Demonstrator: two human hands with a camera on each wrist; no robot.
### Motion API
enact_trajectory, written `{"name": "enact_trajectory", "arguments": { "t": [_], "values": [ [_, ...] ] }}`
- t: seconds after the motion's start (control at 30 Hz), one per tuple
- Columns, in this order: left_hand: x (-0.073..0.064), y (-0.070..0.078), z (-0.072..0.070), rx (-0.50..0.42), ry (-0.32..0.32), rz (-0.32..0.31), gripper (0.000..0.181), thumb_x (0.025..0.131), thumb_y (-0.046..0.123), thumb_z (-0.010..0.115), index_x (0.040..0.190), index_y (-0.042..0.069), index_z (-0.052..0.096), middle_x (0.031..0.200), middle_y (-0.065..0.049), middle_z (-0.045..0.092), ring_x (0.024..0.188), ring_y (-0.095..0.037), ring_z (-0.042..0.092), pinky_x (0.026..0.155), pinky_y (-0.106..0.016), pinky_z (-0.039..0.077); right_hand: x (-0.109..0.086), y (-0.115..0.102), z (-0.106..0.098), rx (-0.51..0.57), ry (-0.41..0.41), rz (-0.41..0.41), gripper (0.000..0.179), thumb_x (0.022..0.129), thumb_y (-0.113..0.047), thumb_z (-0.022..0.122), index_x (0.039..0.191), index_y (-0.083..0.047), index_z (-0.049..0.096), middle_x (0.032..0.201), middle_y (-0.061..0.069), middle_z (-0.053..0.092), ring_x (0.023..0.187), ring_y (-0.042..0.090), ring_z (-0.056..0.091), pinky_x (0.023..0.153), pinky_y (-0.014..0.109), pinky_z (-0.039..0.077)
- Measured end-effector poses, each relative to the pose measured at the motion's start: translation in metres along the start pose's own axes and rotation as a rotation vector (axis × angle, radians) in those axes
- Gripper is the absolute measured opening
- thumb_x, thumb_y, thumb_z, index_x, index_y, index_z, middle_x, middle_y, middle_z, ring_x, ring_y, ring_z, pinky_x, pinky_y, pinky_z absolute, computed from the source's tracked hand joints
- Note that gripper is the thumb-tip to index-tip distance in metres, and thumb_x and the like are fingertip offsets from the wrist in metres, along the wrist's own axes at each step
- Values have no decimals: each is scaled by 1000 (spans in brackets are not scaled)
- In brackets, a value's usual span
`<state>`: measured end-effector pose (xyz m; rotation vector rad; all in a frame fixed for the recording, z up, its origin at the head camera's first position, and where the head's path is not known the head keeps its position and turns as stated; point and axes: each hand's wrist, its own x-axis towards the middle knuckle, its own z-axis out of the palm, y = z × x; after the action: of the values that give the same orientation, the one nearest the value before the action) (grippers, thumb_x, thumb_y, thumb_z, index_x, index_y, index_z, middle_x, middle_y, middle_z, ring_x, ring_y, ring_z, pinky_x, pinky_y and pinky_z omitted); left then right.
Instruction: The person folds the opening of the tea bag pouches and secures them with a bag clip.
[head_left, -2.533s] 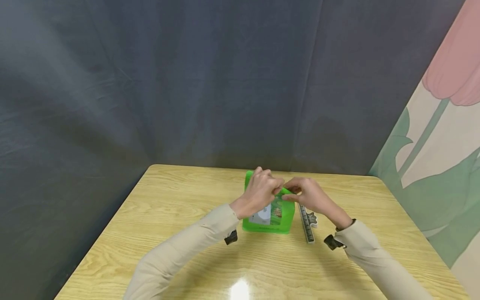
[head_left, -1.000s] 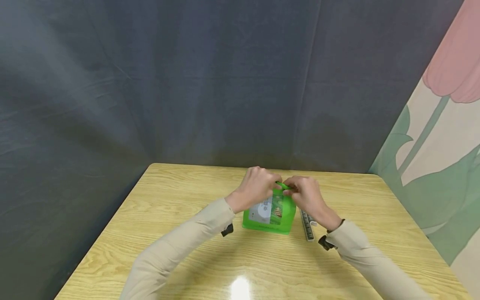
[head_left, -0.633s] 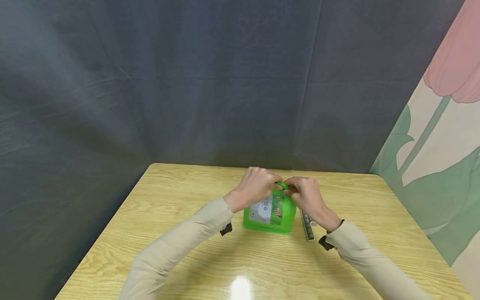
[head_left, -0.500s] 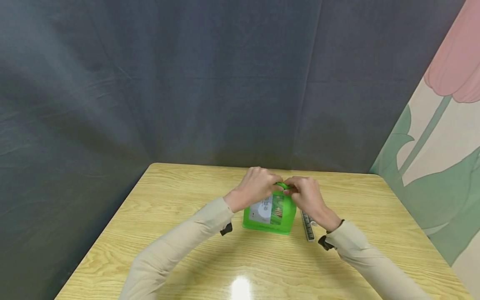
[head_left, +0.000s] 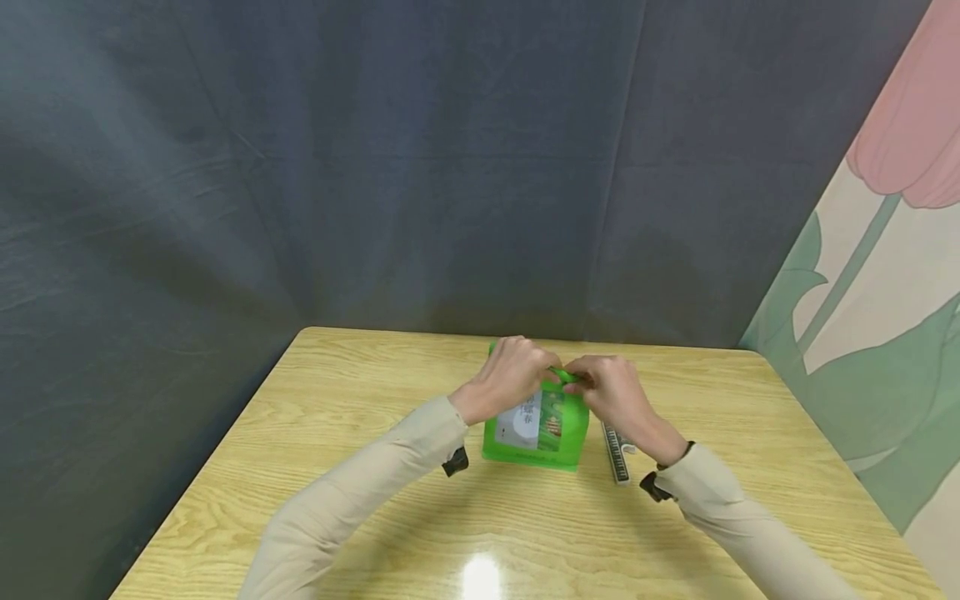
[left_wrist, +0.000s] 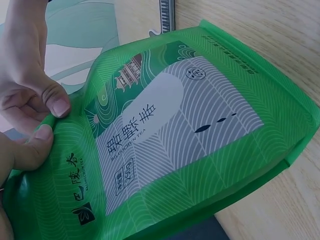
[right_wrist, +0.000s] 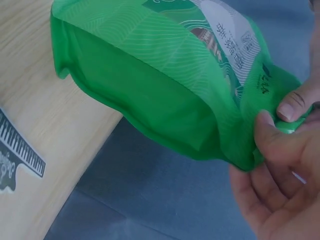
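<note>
A glossy green tea bag [head_left: 525, 457] stands near the back of the table in the head view, its printed front toward me. My left hand [head_left: 510, 377] pinches the bag's top edge, thumb on the near face. Close beside it, my right hand [head_left: 617, 402] pinches the same edge toward the right corner. A short strip of green top shows between the two hands. In the left wrist view both thumbs press on the tea bag [left_wrist: 165, 165], close together. The right wrist view shows the right hand [right_wrist: 285, 190] at the mouth, with the bag's green side gusset [right_wrist: 145, 95] facing the camera.
Right of the bag lies a flat ruler-like strip [head_left: 617, 458] with a piano-key pattern, partly covered by the right hand. The wood-grain table [head_left: 360, 517] ends at a dark curtain [head_left: 450, 167] behind. A wall with a painted tulip [head_left: 911, 158] is on the right.
The left hand has shifted slightly left from its place 2.5 seconds ago, and a strip of bag top now shows between the hands. Over the last second, both hands have barely moved.
</note>
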<state>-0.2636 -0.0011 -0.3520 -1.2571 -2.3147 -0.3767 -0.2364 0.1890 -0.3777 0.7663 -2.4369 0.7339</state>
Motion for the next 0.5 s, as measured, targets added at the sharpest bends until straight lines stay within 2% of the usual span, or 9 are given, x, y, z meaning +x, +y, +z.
{"name": "enact_trajectory", "arguments": {
  "t": [0.13,0.3,0.4,0.5],
  "values": [
    [0,0,-1,-8,-9,-2,12,86,20,78,96,14,79,74,3,73,47,0,28,43,-13,20,1,0,-6,6,-72,-13,25,70,10,83,92,-1,77,86,9,73,70,19,69,61,34,57],
    [-1,-1,0,-13,-3,-3,11,85,19,78,95,13,80,73,3,72,47,-1,30,44,-13,20,2,1,-12,10,-166,11,35,71,20,77,99,-1,76,91,8,72,77,22,69,66,38,57],
    [-2,-2,1,-3,2,0,10,85,18,79,94,14,80,72,3,72,47,-1,29,44,-13,19,1,2,-12,14,-172,32,33,72,19,76,99,-1,76,90,8,71,76,21,68,66,37,56],
    [-2,-2,1,5,5,5,9,85,18,79,94,14,80,75,4,73,47,0,29,44,-13,19,-1,3,-11,13,-138,45,29,72,16,79,95,-2,76,88,8,72,74,21,67,64,36,56]
  ]
}}
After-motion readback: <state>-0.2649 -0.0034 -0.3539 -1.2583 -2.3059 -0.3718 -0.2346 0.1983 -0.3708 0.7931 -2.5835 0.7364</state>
